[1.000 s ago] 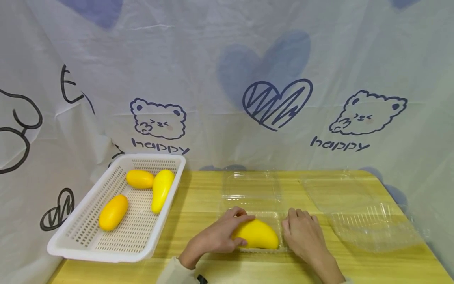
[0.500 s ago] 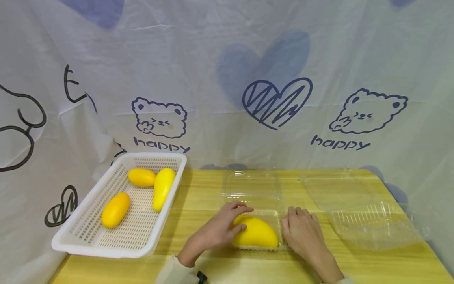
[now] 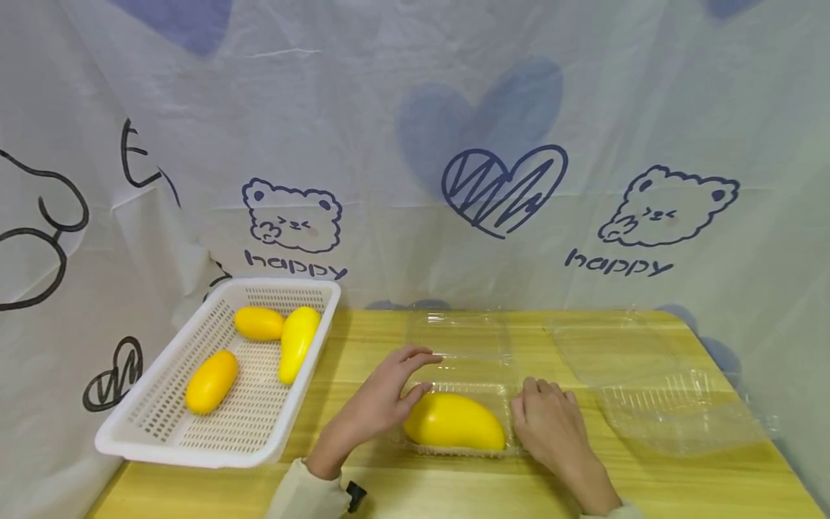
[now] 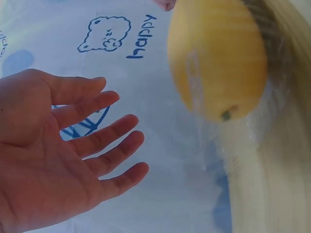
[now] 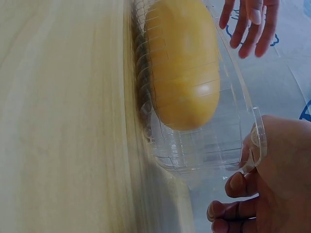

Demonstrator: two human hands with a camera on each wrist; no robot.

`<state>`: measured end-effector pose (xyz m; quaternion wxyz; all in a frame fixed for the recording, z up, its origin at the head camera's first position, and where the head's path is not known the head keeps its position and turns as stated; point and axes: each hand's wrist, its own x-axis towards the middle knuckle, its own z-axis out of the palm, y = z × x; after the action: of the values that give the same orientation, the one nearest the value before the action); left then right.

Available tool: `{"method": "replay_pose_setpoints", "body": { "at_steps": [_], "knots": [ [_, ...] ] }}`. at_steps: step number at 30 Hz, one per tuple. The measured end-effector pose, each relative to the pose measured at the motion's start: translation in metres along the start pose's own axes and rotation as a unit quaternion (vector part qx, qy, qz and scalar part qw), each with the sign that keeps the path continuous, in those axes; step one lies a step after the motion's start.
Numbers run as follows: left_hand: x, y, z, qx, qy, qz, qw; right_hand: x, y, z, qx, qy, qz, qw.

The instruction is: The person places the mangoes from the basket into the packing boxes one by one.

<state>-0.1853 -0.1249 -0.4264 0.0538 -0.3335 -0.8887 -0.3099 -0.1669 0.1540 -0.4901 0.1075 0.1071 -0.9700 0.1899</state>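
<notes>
A yellow mango [image 3: 455,422] lies in the base of an open clear plastic clamshell container [image 3: 462,453], also seen through its ribbed wall in the right wrist view. My left hand [image 3: 384,393] hovers at the mango's left end, fingers spread and holding nothing; the left wrist view shows the palm [image 4: 53,160] apart from the fruit. At the container's right side, my right hand [image 3: 551,425] pinches the rim [image 5: 260,138] between thumb and curled fingers. The container's lid [image 3: 459,335] lies folded back behind the base.
On the left stands a white perforated basket [image 3: 280,432] with an orange-yellow mango [image 3: 211,382], a smaller one [image 3: 259,324] and a longer yellow one [image 3: 298,344]. A second open clear container [image 3: 687,418] sits at right. A printed cloth [image 3: 389,238] hangs behind the table [image 3: 363,346].
My left hand has let go of the mango and drawn back up and left, its fingers opening. The mango has shifted slightly left in the container. My right hand stays at the rim.
</notes>
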Motion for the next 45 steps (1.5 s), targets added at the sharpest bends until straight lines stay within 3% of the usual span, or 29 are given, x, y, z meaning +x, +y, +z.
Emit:
{"method": "replay_pose_setpoints", "body": {
  "at_steps": [9, 20, 32, 41, 45],
  "knots": [
    [-0.004, 0.001, -0.027, 0.046, 0.046, 0.01, 0.9978, 0.0, 0.0, 0.003, -0.004, 0.002, -0.004, 1.0],
    [-0.013, 0.004, -0.05, 0.077, 0.074, 0.014, 0.9941, 0.0, 0.001, 0.001, -0.001, -0.004, 0.0, 1.0],
    [-0.036, -0.008, -0.081, 0.097, 0.091, -0.044, 0.9901, 0.0, 0.0, 0.001, -0.002, 0.0, 0.001, 1.0],
    [-0.048, -0.024, -0.105, 0.115, 0.097, -0.04, 0.9879, -0.001, 0.0, 0.0, 0.002, -0.001, 0.002, 1.0],
    [-0.054, -0.027, -0.114, 0.124, 0.096, -0.054, 0.9861, -0.001, -0.001, 0.001, 0.001, 0.0, 0.002, 1.0]
  ]
}}
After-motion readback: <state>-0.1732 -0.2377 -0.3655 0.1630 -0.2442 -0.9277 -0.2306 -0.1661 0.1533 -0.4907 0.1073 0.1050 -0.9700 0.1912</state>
